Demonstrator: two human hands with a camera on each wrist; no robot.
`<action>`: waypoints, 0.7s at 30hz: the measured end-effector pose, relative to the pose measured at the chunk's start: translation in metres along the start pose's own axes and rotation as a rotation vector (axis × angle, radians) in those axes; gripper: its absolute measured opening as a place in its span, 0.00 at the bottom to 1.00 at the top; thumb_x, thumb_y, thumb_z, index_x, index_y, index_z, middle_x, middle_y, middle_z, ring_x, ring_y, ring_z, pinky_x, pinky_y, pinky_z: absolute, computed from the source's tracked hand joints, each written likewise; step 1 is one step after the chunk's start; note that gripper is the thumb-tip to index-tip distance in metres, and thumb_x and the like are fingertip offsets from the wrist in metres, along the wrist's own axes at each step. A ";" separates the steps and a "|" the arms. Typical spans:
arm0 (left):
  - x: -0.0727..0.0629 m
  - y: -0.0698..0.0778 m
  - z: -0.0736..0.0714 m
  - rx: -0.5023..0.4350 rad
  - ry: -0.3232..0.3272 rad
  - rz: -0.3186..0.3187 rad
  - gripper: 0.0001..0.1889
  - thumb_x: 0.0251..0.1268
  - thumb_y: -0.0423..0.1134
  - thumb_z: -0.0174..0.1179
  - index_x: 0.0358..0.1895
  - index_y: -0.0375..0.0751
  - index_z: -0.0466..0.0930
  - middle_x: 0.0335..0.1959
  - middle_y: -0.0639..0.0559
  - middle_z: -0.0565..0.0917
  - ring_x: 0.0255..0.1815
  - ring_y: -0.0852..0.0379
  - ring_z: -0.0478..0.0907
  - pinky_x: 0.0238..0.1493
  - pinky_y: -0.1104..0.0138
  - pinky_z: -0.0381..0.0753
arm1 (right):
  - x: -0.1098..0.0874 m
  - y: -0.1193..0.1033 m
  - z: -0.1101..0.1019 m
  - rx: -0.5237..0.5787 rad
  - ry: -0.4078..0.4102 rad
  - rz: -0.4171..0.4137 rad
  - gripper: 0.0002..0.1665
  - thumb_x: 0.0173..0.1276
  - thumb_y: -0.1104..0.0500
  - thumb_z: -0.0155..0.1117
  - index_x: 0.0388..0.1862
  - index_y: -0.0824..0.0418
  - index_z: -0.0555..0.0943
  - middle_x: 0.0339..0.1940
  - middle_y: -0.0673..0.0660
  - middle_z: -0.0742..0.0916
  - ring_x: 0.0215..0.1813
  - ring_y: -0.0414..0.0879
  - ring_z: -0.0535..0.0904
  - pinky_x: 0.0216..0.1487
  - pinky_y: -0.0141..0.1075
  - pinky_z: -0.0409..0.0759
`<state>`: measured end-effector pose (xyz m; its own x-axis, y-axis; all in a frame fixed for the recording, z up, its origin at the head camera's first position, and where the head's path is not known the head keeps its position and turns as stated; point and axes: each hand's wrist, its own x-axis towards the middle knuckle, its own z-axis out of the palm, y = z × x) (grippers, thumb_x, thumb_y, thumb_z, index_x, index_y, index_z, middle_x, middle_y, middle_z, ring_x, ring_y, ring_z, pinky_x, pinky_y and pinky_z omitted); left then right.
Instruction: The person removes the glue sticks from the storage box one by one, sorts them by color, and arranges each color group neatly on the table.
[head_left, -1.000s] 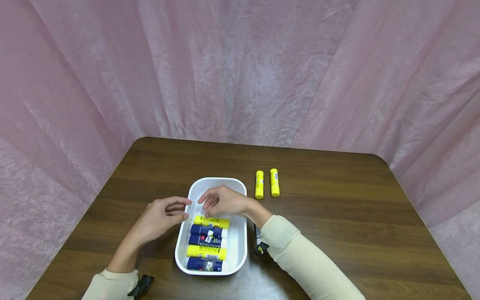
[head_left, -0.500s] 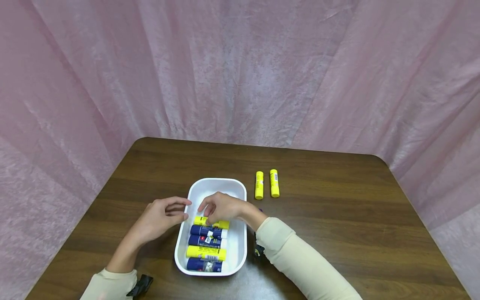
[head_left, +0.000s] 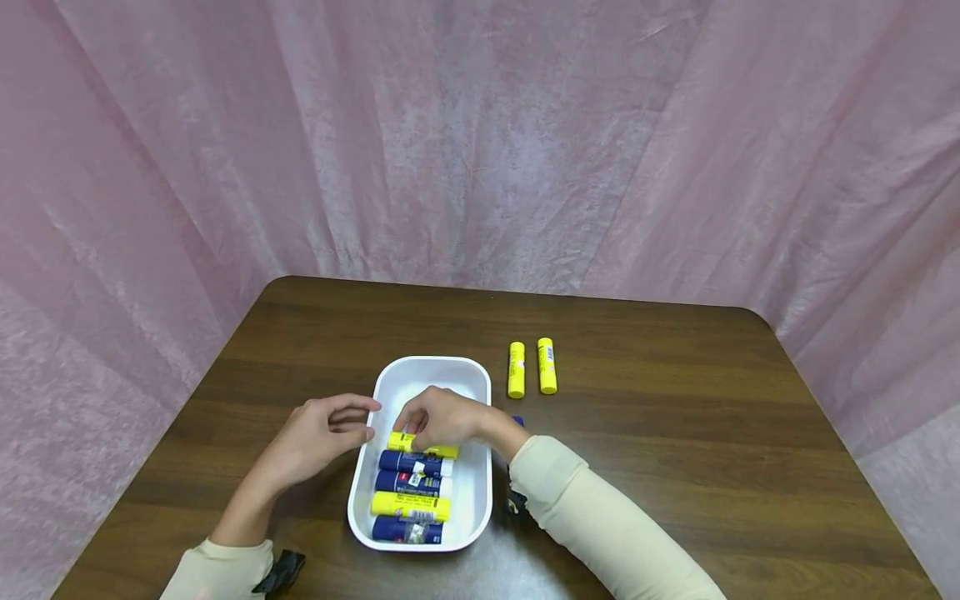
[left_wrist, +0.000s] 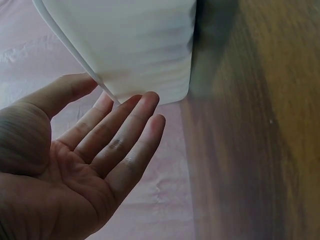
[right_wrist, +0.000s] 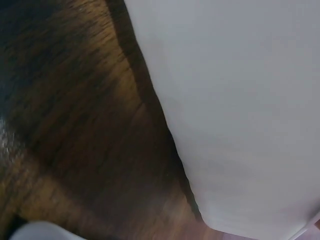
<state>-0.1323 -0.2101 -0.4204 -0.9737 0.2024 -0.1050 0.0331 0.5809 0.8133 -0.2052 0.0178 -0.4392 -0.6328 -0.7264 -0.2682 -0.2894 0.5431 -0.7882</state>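
In the head view a white tray (head_left: 480, 500) holds a row of glue sticks. My right hand (head_left: 442, 415) reaches into it, thumb and fingers pinching the yellow glue stick (head_left: 442, 451) at the far end of the row. Nearer me lie a blue glue stick (head_left: 401, 461), a second blue glue stick (head_left: 397, 481), another yellow glue stick (head_left: 408, 505) and a blue one (head_left: 390, 528) at the front. At the tray's left rim, my left hand (head_left: 311, 437) has its fingers loosely extended, fingertips against the edge. The right wrist view shows the tray wall (right_wrist: 235, 110) but no fingers.
Two yellow glue sticks, one on the left (head_left: 517, 370) and one on the right (head_left: 547, 366), lie on the brown table (head_left: 675, 400) right of the tray. A small blue end (head_left: 518, 420) shows behind my right wrist, mostly hidden. Pink curtains (head_left: 480, 142) hang behind.
My right hand has moved down onto the far yellow glue stick, and its fingers have closed around it. My left hand stays at the rim.
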 end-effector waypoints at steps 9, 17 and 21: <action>0.001 -0.001 0.002 0.011 0.003 0.014 0.18 0.67 0.38 0.69 0.59 0.40 0.84 0.57 0.39 0.88 0.56 0.45 0.88 0.53 0.56 0.90 | -0.004 0.000 -0.004 0.083 0.068 -0.037 0.18 0.65 0.66 0.73 0.53 0.59 0.88 0.40 0.50 0.89 0.43 0.38 0.82 0.48 0.26 0.82; 0.001 0.001 0.001 0.016 0.015 0.015 0.18 0.66 0.37 0.70 0.58 0.39 0.85 0.56 0.40 0.88 0.55 0.45 0.89 0.52 0.57 0.90 | -0.013 -0.005 -0.021 0.188 0.178 -0.038 0.19 0.67 0.63 0.72 0.57 0.55 0.87 0.45 0.51 0.89 0.47 0.41 0.83 0.47 0.30 0.84; 0.001 0.001 0.000 0.014 0.017 0.013 0.18 0.66 0.37 0.70 0.58 0.39 0.85 0.56 0.40 0.88 0.56 0.45 0.88 0.53 0.57 0.90 | -0.020 -0.005 -0.035 0.298 0.234 -0.035 0.21 0.67 0.65 0.70 0.59 0.58 0.86 0.47 0.56 0.88 0.47 0.44 0.82 0.45 0.31 0.85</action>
<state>-0.1327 -0.2090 -0.4197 -0.9768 0.1966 -0.0848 0.0487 0.5896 0.8062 -0.2165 0.0443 -0.4103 -0.7831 -0.6077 -0.1319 -0.1135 0.3483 -0.9305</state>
